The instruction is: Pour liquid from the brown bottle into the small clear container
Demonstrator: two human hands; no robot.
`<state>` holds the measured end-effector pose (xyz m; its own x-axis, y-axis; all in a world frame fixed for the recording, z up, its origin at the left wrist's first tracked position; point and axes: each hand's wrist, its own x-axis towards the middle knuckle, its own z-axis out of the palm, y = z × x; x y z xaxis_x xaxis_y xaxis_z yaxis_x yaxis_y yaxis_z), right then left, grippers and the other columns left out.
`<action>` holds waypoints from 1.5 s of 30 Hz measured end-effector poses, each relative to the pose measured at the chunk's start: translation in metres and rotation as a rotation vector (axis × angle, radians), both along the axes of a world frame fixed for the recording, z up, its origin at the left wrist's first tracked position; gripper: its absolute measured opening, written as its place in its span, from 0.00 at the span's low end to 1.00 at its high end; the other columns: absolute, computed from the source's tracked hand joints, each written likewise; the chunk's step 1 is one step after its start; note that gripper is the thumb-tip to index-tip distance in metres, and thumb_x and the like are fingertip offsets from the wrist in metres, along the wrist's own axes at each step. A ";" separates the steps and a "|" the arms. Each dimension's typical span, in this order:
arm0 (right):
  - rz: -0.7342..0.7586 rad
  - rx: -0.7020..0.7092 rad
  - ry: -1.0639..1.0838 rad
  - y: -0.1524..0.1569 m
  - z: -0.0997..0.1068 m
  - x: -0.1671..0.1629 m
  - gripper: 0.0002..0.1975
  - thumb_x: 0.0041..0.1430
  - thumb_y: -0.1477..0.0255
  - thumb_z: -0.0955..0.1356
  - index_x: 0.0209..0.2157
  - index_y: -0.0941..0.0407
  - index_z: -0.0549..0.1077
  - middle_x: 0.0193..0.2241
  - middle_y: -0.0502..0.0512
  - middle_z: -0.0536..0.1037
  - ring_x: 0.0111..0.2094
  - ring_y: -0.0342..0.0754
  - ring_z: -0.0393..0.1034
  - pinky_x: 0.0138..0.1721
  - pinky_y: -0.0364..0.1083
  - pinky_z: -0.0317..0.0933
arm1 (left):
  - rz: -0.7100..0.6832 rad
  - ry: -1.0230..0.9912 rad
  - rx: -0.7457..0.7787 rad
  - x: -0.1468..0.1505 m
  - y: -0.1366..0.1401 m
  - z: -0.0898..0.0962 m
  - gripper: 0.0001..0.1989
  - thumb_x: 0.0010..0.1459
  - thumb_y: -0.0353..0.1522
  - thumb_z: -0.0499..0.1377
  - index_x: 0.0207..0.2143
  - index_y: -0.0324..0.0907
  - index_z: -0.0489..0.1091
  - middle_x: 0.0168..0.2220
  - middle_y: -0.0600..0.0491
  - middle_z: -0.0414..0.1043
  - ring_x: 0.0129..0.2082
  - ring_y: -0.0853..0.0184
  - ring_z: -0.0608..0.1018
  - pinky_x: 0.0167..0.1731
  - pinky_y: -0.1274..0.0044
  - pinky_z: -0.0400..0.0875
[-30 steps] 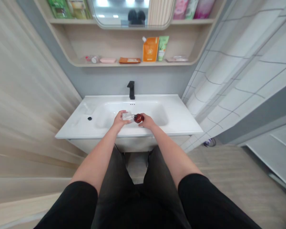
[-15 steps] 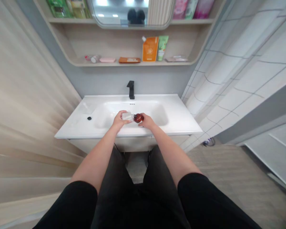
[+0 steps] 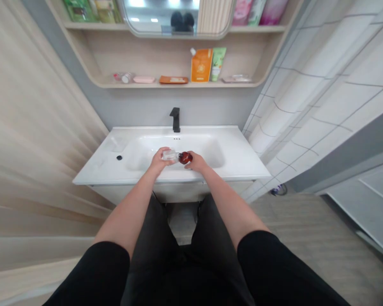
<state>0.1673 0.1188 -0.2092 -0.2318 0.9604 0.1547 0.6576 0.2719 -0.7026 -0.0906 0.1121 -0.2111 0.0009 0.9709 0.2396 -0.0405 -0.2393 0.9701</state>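
Over the front of the white sink basin (image 3: 210, 146), both of my hands are close together. My left hand (image 3: 158, 161) is closed around a clear bottle (image 3: 170, 155), which lies on its side with its neck toward the right. In my right hand (image 3: 197, 162) is a dark red-brown bottle (image 3: 185, 158), tilted so that its mouth meets the clear bottle's neck. Whether liquid passes between the two mouths is too small to make out. My fingers hide part of each bottle.
Behind the basin stands a black faucet (image 3: 175, 120). A small black cap (image 3: 119, 157) lies on the left countertop, near a clear object (image 3: 116, 144). Above, a shelf (image 3: 140, 86) bears an orange pouch (image 3: 201, 65) and a green tube (image 3: 217, 64). A curtain (image 3: 35, 127) hangs at left.
Both hands keep nearly the same place and grip. The clear bottle looks slightly turned and more transparent now; the red-brown bottle stays against its neck.
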 end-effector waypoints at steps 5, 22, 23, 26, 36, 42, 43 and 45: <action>0.002 0.017 0.002 0.002 -0.003 0.000 0.41 0.42 0.73 0.84 0.61 0.52 0.78 0.51 0.55 0.87 0.50 0.60 0.82 0.57 0.54 0.74 | -0.001 -0.012 0.006 0.001 -0.002 0.002 0.41 0.32 0.34 0.80 0.53 0.47 0.75 0.56 0.48 0.78 0.57 0.50 0.81 0.58 0.59 0.79; -0.003 -0.005 -0.003 0.001 -0.002 0.000 0.42 0.43 0.73 0.84 0.62 0.51 0.76 0.51 0.54 0.87 0.51 0.59 0.83 0.57 0.54 0.74 | -0.015 -0.019 0.007 0.001 -0.002 0.002 0.44 0.32 0.32 0.81 0.56 0.48 0.74 0.57 0.47 0.78 0.60 0.49 0.79 0.58 0.58 0.78; 0.000 -0.006 0.001 0.001 -0.001 0.000 0.41 0.43 0.73 0.84 0.62 0.51 0.77 0.51 0.54 0.87 0.50 0.59 0.83 0.57 0.54 0.74 | -0.013 -0.016 0.008 0.001 -0.002 0.002 0.44 0.32 0.32 0.80 0.56 0.48 0.73 0.57 0.47 0.78 0.60 0.49 0.80 0.58 0.57 0.78; 0.001 -0.002 0.004 0.001 -0.001 0.000 0.41 0.43 0.73 0.83 0.61 0.51 0.77 0.50 0.54 0.87 0.51 0.59 0.83 0.57 0.54 0.74 | -0.007 -0.012 0.017 0.001 -0.002 0.002 0.45 0.32 0.33 0.80 0.56 0.49 0.73 0.57 0.47 0.78 0.59 0.49 0.80 0.58 0.57 0.78; 0.001 0.003 0.016 0.002 -0.003 0.000 0.41 0.42 0.73 0.84 0.61 0.52 0.78 0.49 0.54 0.87 0.50 0.59 0.83 0.56 0.53 0.74 | -0.006 -0.020 0.007 0.002 -0.001 0.002 0.47 0.31 0.33 0.81 0.56 0.48 0.70 0.58 0.45 0.78 0.56 0.51 0.82 0.58 0.56 0.78; -0.002 0.008 0.005 0.002 -0.004 0.000 0.41 0.43 0.72 0.84 0.61 0.51 0.78 0.49 0.53 0.87 0.49 0.59 0.83 0.57 0.54 0.74 | -0.007 -0.034 0.001 0.002 -0.002 0.004 0.45 0.31 0.32 0.80 0.56 0.48 0.72 0.57 0.46 0.79 0.57 0.50 0.82 0.59 0.55 0.78; 0.002 0.008 0.006 0.002 -0.004 0.000 0.41 0.43 0.72 0.84 0.61 0.51 0.78 0.48 0.53 0.87 0.49 0.59 0.83 0.56 0.54 0.74 | -0.008 -0.033 -0.001 0.001 -0.001 0.003 0.46 0.31 0.32 0.80 0.56 0.48 0.72 0.57 0.45 0.79 0.57 0.49 0.81 0.59 0.55 0.78; 0.009 0.011 0.007 0.003 -0.005 0.000 0.41 0.43 0.73 0.84 0.61 0.52 0.77 0.48 0.54 0.87 0.49 0.59 0.83 0.56 0.53 0.74 | -0.009 -0.029 -0.003 0.001 -0.001 0.002 0.46 0.31 0.32 0.80 0.57 0.47 0.73 0.58 0.44 0.78 0.58 0.48 0.81 0.59 0.55 0.78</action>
